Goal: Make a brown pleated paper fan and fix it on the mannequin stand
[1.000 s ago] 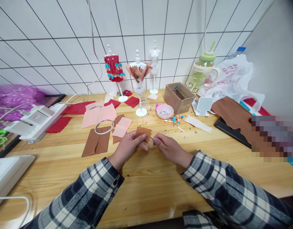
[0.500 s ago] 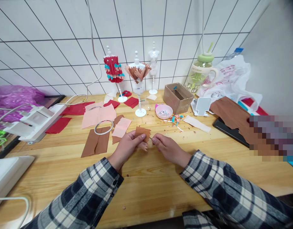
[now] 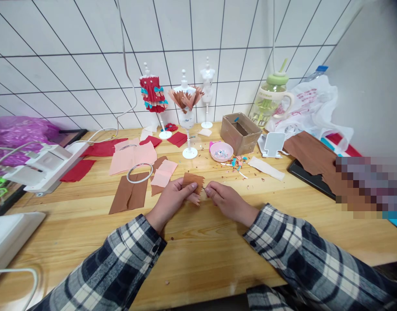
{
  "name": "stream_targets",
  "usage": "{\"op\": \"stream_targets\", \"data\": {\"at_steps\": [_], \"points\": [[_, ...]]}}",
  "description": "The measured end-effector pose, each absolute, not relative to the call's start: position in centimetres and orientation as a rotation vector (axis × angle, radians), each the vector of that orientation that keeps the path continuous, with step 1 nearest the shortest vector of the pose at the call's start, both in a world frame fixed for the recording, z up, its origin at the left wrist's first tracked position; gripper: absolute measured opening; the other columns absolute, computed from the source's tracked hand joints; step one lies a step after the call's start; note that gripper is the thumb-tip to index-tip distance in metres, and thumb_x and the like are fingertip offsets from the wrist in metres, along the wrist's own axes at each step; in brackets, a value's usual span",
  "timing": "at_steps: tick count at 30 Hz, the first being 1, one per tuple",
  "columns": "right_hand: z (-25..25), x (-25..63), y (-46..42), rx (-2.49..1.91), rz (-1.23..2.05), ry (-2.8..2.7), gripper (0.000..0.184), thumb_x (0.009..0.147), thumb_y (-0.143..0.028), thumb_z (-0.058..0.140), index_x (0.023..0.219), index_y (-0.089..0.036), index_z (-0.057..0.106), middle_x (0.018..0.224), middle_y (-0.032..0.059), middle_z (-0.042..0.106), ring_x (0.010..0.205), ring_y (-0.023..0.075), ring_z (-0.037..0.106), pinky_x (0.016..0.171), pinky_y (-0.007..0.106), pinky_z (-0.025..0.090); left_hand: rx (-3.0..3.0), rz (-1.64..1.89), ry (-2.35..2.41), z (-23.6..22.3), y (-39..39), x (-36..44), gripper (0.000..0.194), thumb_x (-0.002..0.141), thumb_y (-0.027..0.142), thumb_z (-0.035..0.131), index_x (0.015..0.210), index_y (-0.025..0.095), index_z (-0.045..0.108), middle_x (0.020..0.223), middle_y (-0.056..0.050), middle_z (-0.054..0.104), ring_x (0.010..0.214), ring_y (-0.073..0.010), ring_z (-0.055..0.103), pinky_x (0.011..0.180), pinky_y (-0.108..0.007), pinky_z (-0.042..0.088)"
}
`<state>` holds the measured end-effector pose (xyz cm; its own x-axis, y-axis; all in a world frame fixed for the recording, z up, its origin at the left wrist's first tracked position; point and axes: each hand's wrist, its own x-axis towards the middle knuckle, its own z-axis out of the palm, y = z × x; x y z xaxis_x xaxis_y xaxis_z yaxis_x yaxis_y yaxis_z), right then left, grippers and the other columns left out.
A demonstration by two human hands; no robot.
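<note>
My left hand [image 3: 172, 196] pinches a folded piece of brown crepe paper [image 3: 192, 181] with a zigzag-cut right edge; a pinkish jagged layer hangs beneath it. Fingers closed, my right hand [image 3: 226, 199] is just right of that edge on a thin dark thing, too small to name. Behind the hands stands a small white mannequin [image 3: 189, 125] wearing a collar of brown and pink pointed paper [image 3: 187, 98]. To its left, another mannequin wears a red paper dress [image 3: 150, 93] with blue and pink bows. A bare white mannequin [image 3: 207, 82] stands farther back.
Left of my hands lie brown paper [image 3: 129, 196], pink paper [image 3: 133, 155] and a metal ring [image 3: 139, 172]. A pink bowl [image 3: 222, 158] of beads, paper scraps, a cardboard box [image 3: 247, 140] and a phone stand [image 3: 272, 144] sit right of centre. A power strip [image 3: 52, 172] is at left.
Both hands stay almost still around the brown crepe paper. The whole view shifts very slightly; nothing is let go or taken up.
</note>
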<state>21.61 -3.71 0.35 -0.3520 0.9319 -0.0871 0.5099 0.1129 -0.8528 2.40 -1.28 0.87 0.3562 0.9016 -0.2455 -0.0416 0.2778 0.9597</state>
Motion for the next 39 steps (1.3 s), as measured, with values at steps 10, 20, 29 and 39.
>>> {"op": "stream_targets", "data": {"at_steps": [10, 20, 29, 39], "points": [[1.2, 22.4, -3.6, -1.346, 1.338, -1.911, 0.036, 0.1, -0.046, 0.031, 0.085, -0.02, 0.051, 0.06, -0.0047, 0.049, 0.057, 0.0121, 0.046, 0.059, 0.025, 0.034, 1.166, 0.744, 1.012, 0.7, -1.3, 2.2, 0.028, 0.077, 0.04, 0.072, 0.086, 0.014, 0.065, 0.067, -0.001, 0.069, 0.056, -0.0134, 0.062, 0.057, -0.025, 0.05], [1.7, 22.6, -3.4, -1.335, 1.41, -1.956, 0.04, 0.098, -0.049, 0.033, 0.083, -0.019, 0.054, 0.062, -0.0041, 0.048, 0.057, 0.0114, 0.044, 0.058, 0.025, 0.035, 1.197, 0.695, 1.026, 0.7, -1.5, 2.2, 0.029, 0.077, 0.042, 0.071, 0.086, 0.015, 0.063, 0.065, 0.0, 0.068, 0.055, -0.0135, 0.061, 0.056, -0.025, 0.05], [1.8, 22.8, -3.2, -1.337, 1.487, -1.938, 0.042, 0.097, -0.053, 0.035, 0.084, -0.018, 0.055, 0.059, -0.0045, 0.047, 0.054, 0.0108, 0.045, 0.055, 0.024, 0.035, 1.228, 0.682, 1.032, 0.5, -1.5, 2.1, 0.031, 0.077, 0.044, 0.071, 0.088, 0.015, 0.065, 0.068, -0.001, 0.069, 0.056, -0.0139, 0.062, 0.057, -0.026, 0.05], [1.8, 22.9, -3.2, -1.316, 1.528, -1.908, 0.045, 0.095, -0.057, 0.037, 0.084, -0.018, 0.055, 0.059, -0.0052, 0.044, 0.052, 0.0098, 0.041, 0.051, 0.023, 0.033, 1.266, 0.677, 1.026, 0.8, -1.5, 2.3, 0.031, 0.078, 0.043, 0.07, 0.091, 0.015, 0.067, 0.064, -0.001, 0.068, 0.055, -0.0148, 0.062, 0.057, -0.027, 0.05]]}}
